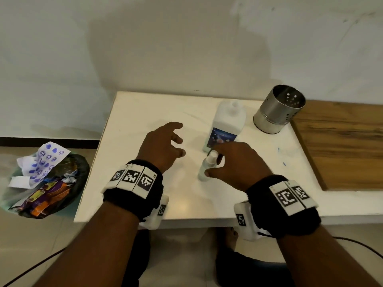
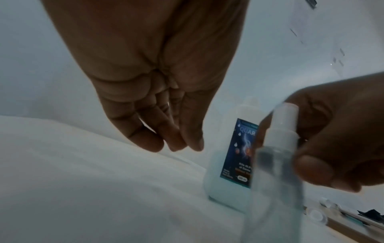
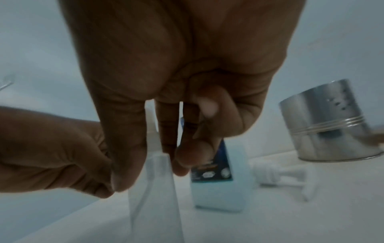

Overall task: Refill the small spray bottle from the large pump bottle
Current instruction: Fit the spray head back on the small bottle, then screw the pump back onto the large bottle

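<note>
The small clear spray bottle [image 1: 204,169] with a white cap stands on the white table [image 1: 143,112], just in front of the large bottle. My right hand [image 1: 234,162] grips it near the top, thumb on its body and fingers curled round the cap. In the left wrist view the small spray bottle [image 2: 276,164] looks slightly tilted. The large white bottle [image 1: 227,125] with a blue label stands upright, its neck bare. Its pump head [image 3: 284,177] lies on the table to its right. My left hand [image 1: 172,141] hovers left of both bottles, fingers relaxed and holding nothing.
A perforated steel cylinder [image 1: 277,109] stands at the back right, beside a wooden board [image 1: 342,141]. A lined bin [image 1: 45,183] full of wrappers and paper sits on the floor to the left. Small blue marks [image 1: 278,151] dot the table right of my right hand.
</note>
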